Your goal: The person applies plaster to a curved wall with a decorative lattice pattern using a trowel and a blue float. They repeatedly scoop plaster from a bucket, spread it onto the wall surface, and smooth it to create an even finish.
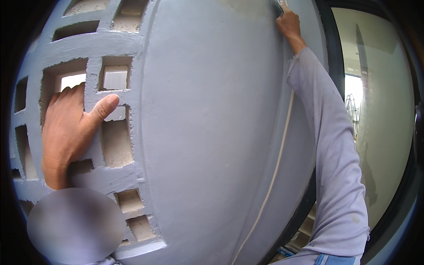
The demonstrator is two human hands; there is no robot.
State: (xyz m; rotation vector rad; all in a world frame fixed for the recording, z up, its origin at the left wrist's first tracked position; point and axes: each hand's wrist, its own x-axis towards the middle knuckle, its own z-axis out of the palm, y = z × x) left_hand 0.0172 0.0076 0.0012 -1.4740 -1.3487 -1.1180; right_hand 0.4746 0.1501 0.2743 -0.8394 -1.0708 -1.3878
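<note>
My left hand (68, 126) grips the grey openwork block wall (66, 47) at the left. Its fingers reach into a square opening and the thumb lies across the bar beside it; the fingertips are hidden inside. At the top edge of the view, my right hand (289, 22) is raised with the arm stretched out. Its fingers are closed on a flat, dark-edged tool (278, 5), mostly cut off by the frame, so its exact kind does not show. The tool is close to the smooth grey-plastered wall (212, 115), beside a damp-looking patch (247, 6).
A narrow pale strip (280, 161) runs down the plastered wall, near its right side. Further right stands a dark frame (336, 53) around a glass panel (380, 110) with reflections, one of a ladder (352, 108). A blurred round patch (75, 225) covers the lower left.
</note>
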